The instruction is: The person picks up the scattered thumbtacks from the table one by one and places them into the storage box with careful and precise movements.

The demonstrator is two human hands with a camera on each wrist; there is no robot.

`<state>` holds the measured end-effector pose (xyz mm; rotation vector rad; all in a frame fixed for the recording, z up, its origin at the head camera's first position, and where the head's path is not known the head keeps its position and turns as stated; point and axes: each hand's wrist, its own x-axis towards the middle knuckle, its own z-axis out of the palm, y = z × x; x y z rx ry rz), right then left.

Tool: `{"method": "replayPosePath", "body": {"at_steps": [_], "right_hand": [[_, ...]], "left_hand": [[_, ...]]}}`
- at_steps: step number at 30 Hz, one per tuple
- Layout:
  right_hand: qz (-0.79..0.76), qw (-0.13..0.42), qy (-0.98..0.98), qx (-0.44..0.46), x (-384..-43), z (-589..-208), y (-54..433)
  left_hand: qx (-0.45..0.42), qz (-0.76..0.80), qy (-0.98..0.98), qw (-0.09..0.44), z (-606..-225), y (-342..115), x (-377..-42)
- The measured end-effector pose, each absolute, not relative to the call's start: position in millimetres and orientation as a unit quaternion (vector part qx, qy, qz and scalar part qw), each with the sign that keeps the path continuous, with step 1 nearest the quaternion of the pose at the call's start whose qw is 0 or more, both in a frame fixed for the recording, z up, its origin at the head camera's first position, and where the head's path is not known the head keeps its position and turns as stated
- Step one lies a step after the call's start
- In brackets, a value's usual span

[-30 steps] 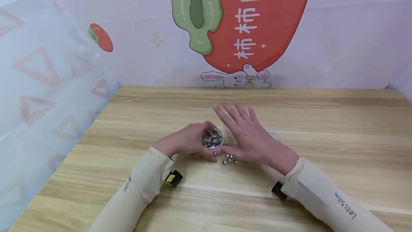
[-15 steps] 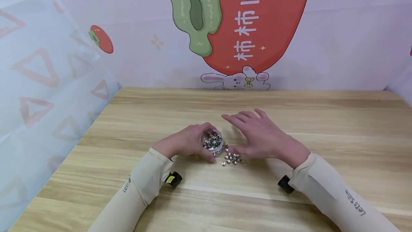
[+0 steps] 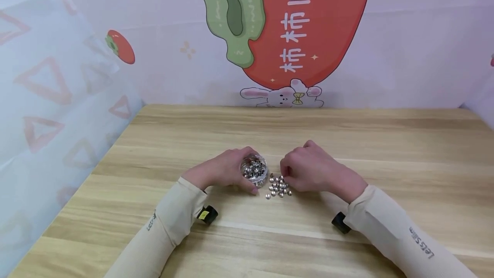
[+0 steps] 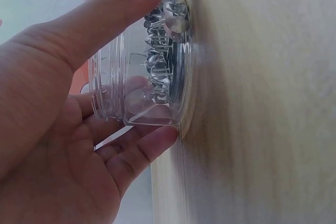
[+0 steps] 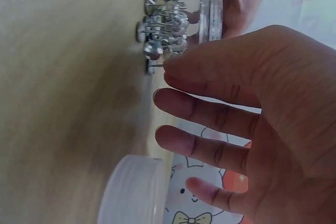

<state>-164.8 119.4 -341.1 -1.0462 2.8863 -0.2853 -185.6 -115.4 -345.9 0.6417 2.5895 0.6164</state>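
Observation:
My left hand (image 3: 224, 170) grips a clear plastic jar (image 4: 98, 95) that stands uncapped on the table. Silver thumbtacks (image 4: 157, 67) fill its lower part. Right beside the jar lies a small heap of loose thumbtacks (image 3: 276, 187), many with pins pointing up. At the heap's right edge is my right hand (image 3: 313, 170), its thumb and index finger meeting at the pin of one thumbtack (image 5: 150, 67). The right wrist view shows the other three fingers bent and apart. From the head view, my right hand hides its own fingertips.
A translucent white lid (image 5: 134, 192) lies on the table close to my right hand, hidden in the head view. The wooden table (image 3: 247, 243) reaches back to a printed cloth backdrop (image 3: 166, 67). Another patterned cloth (image 3: 58, 110) hangs on the left.
My right hand, spread above the heap a second ago, has drawn back to the right and curled its thumb and fingers in. More loose thumbtacks show. The left hand and jar stay put.

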Motion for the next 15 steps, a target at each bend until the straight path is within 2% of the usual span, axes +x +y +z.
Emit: {"method": "replayPosePath", "body": {"at_steps": [8, 11, 15], "right_hand": [[-0.085, 0.023, 0.935, -0.344, -164, -343, 118], [-0.096, -0.021, 0.932, -0.349, -163, -341, 116], [-0.139, -0.109, 0.91, -0.376, -160, -339, 107]], "left_hand": [[0.226, 0.223, 0.927, 0.202, -346, -115, -186], [0.223, 0.224, 0.927, 0.204, -346, -116, -186], [0.23, 0.223, 0.925, 0.201, -346, -116, -187]]}}
